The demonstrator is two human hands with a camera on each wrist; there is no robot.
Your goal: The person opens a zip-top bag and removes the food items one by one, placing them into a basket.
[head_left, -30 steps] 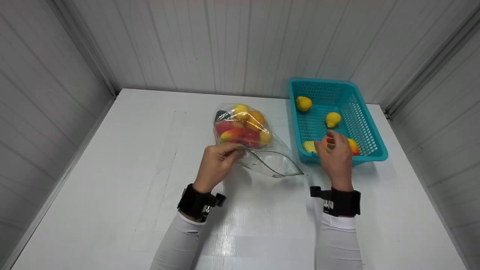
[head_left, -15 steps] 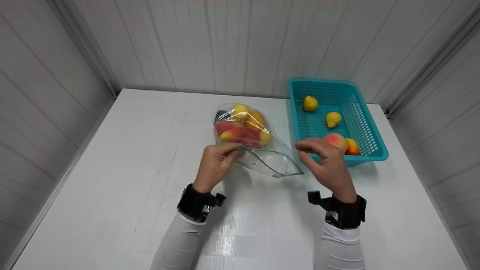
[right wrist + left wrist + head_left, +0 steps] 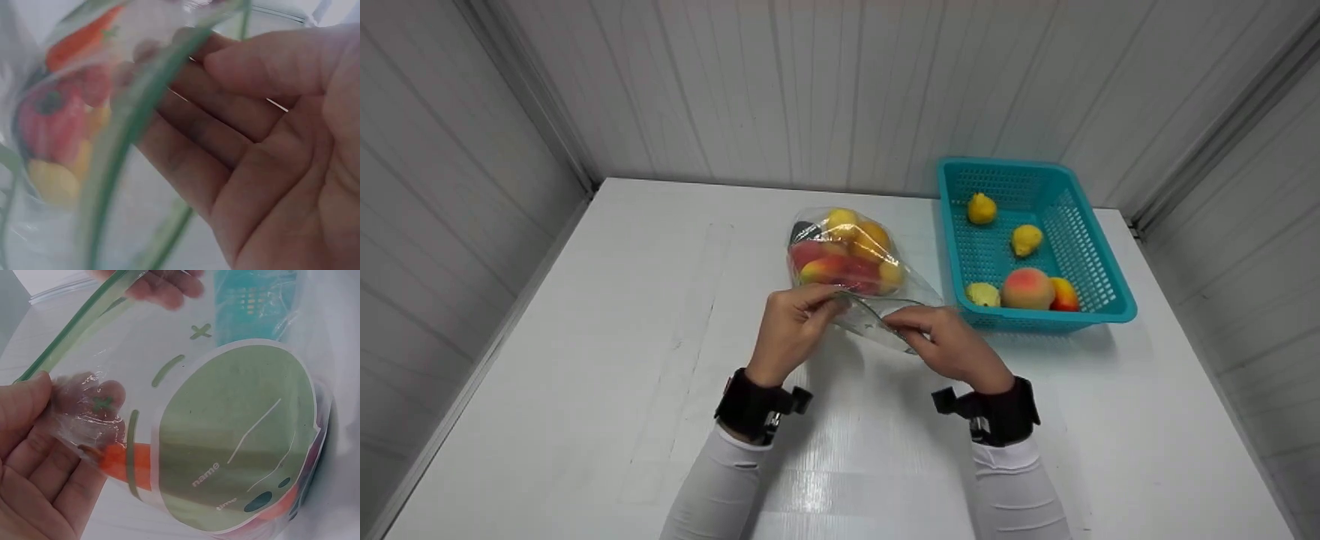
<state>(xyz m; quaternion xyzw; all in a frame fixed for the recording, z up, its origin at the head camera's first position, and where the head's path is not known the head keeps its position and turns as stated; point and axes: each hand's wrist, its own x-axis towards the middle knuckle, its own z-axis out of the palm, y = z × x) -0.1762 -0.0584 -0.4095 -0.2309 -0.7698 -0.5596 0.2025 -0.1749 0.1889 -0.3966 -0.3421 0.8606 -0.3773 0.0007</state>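
A clear zip bag (image 3: 915,289) lies on the table, filled with a red pepper (image 3: 53,121), an orange carrot-like piece (image 3: 126,464), a mango-like fruit (image 3: 829,268) and other produce. Its printed green label (image 3: 236,439) reads "name" and "time". My left hand (image 3: 799,326) pinches the left corner of the bag's mouth between thumb and fingers. My right hand (image 3: 949,341) is at the right part of the mouth. In the right wrist view its fairly straight fingers (image 3: 185,129) lie behind the green zip strip (image 3: 135,118), thumb apart from them.
A turquoise basket (image 3: 1099,247) stands at the table's back right. Inside are a peach (image 3: 1027,289), a red-yellow fruit (image 3: 1063,294), a pale yellow-green piece (image 3: 982,295) and two yellow pear-shaped fruits (image 3: 1026,240). Ribbed walls (image 3: 810,90) enclose the white table (image 3: 585,337).
My right hand has left the basket, without anything in it, and moved left to the bag's mouth. One yellow fruit in the basket shifted right. My left hand has stayed on the bag.
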